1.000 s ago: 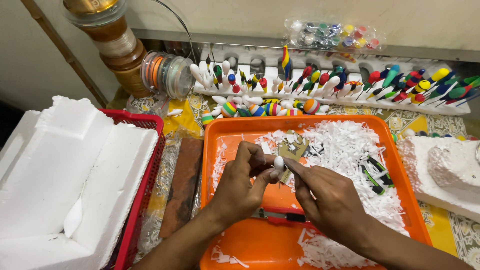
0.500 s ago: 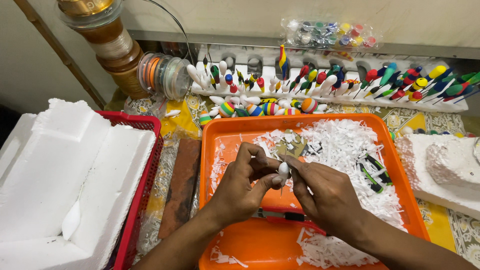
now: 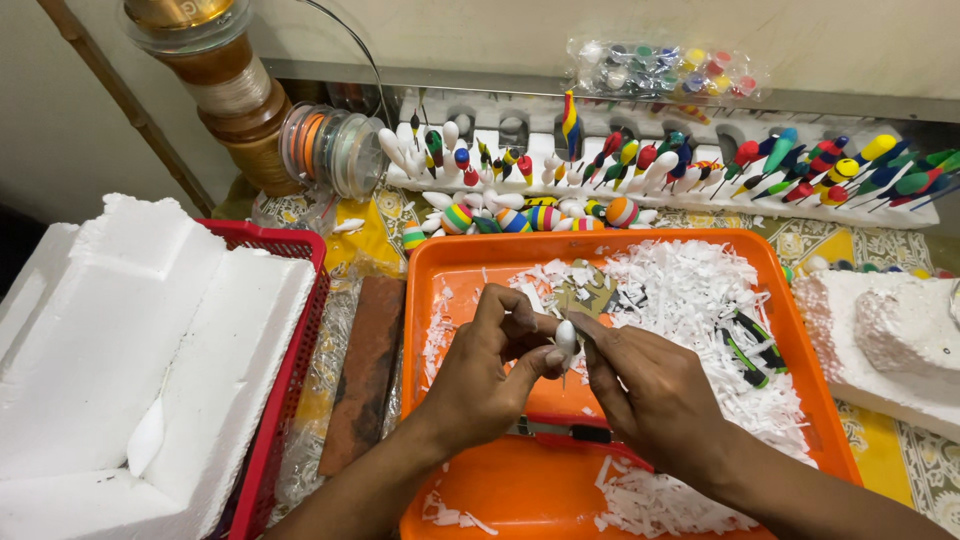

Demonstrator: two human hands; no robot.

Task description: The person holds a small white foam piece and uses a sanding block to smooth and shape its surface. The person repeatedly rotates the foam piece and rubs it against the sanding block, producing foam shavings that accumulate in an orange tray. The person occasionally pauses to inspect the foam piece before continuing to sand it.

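White foam float body (image 3: pixel 566 338), a small egg-shaped piece, stands with its long axis near twelve-to-six over the orange tray (image 3: pixel 450 290), pinched by left hand (image 3: pixel 487 372) fingertips from nine o'clock while right hand (image 3: pixel 650 385) fingers close on it from three o'clock, both equally near.

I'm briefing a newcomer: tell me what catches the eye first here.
Centre frame, the left hand and right hand pinch a small white foam float over an orange tray strewn with white foam shavings. Behind it runs a row of brightly painted floats; at left, big white foam blocks fill a red basket.
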